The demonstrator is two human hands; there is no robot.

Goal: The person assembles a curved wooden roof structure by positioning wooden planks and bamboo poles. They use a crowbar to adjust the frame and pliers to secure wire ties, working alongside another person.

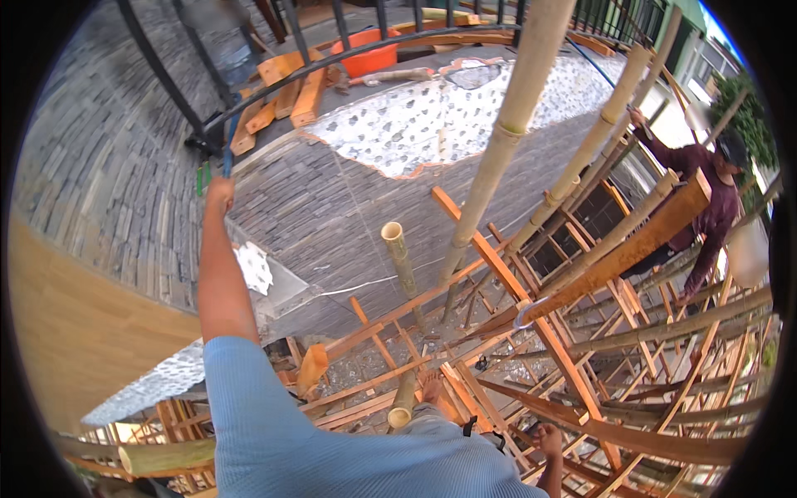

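My left arm reaches out to the stone-clad wall. At its end, my left hand (219,195) is closed round a thin blue rod (229,145), which rises beside the foot of the black railing; its exact kind is unclear. A small green strip (203,178) shows next to this hand. Low in the view, my right hand (548,440) is beside my body among the timbers, its fingers curled. Whatever it may hold is hidden. Close to my foot, a cut bamboo pole (401,411) points up, and another bamboo pole (398,249) stands before the grey stone cladding (332,207).
Tall bamboo poles (506,137) and orange-brown timbers (490,261) form scaffolding around me. A co-worker in a dark red shirt (712,195) is at the right. Behind the black railing (340,25) are an orange basin (365,55) and loose wood pieces (309,98).
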